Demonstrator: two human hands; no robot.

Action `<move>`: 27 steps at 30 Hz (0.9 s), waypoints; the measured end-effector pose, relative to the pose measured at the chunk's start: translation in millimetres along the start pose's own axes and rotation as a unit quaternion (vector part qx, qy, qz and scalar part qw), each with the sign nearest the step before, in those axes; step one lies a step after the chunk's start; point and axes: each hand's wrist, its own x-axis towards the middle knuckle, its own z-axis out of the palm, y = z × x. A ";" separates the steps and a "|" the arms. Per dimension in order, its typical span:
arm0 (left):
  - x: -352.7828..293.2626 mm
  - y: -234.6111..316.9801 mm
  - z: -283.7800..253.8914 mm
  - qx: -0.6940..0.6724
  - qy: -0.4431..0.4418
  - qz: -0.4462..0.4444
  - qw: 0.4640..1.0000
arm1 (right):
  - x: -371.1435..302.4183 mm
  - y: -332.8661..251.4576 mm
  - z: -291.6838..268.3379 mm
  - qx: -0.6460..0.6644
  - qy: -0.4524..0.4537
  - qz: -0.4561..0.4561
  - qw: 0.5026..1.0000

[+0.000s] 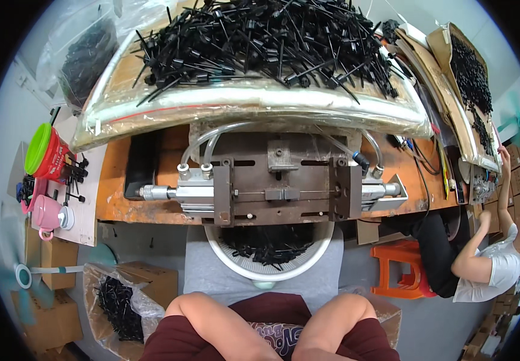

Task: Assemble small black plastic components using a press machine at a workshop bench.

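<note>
Both my forearms, the left [217, 322] and the right [332, 328], bend back toward my body at the lower edge. My left hand and my right hand are out of the picture, so whatever they hold is hidden. In front of me a metal clamping fixture [281, 159] is mounted on the orange bench. Two small grey jaw blocks [281, 194] meet at its middle, between a left air cylinder [195, 192] and a right air cylinder [375, 194]. Below the bench edge, a white basket [266, 275] at my lap contains black plastic parts [272, 245].
A large pile of black stemmed parts [266, 45] covers a padded tray [242, 99] above the fixture. At left stand a red and green bucket [48, 153] and a pink cup [46, 212]. A co-worker [491, 271] sits at right beside an orange stool [398, 271].
</note>
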 end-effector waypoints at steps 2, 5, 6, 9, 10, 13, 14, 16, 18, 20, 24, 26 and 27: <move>-19.3 3.6 -12.9 0.130 -0.060 0.009 0.990 | -4.2 10.8 -3.9 0.026 -0.001 -0.009 1.000; -34.1 -2.7 -20.7 0.183 -0.113 0.032 0.976 | -2.7 39.2 -37.3 -0.005 0.019 0.009 1.000; -42.5 -4.4 -26.4 0.222 -0.125 0.017 0.967 | -2.0 50.3 -41.1 -0.008 0.038 0.018 0.999; -60.5 -17.0 -38.4 0.330 -0.137 -0.048 0.933 | 19.1 95.1 -53.6 -0.067 0.103 0.076 0.989; -63.8 -26.0 -42.6 0.348 -0.137 -0.078 0.924 | 32.1 113.7 -54.4 -0.092 0.119 0.104 0.983; -72.2 -36.1 -46.7 0.314 -0.131 -0.111 0.934 | 66.8 165.8 -57.5 -0.114 0.146 0.221 0.957; -73.4 -37.7 -46.8 0.296 -0.128 -0.117 0.939 | 78.2 177.4 -58.4 -0.131 0.120 0.241 0.954; -71.5 -38.0 -44.6 0.275 -0.143 -0.112 0.944 | 92.3 200.9 -58.9 -0.193 0.055 0.230 0.952; -68.9 -40.2 -41.5 0.245 -0.145 -0.105 0.953 | 104.3 214.0 -49.3 -0.257 -0.018 0.235 0.937; -65.5 -39.8 -42.1 0.195 -0.155 -0.102 0.963 | 113.0 223.8 -37.0 -0.306 -0.088 0.243 0.916; -71.9 -38.0 -47.3 0.161 -0.155 -0.115 0.968 | 116.1 238.6 -31.0 -0.326 -0.146 0.296 0.886; -76.6 -38.2 -51.9 0.148 -0.137 -0.130 0.971 | 106.7 250.2 -38.7 -0.282 -0.113 0.300 0.904; -79.1 -37.4 -54.1 0.141 -0.120 -0.139 0.973 | 108.9 249.5 -46.1 -0.248 -0.111 0.323 0.906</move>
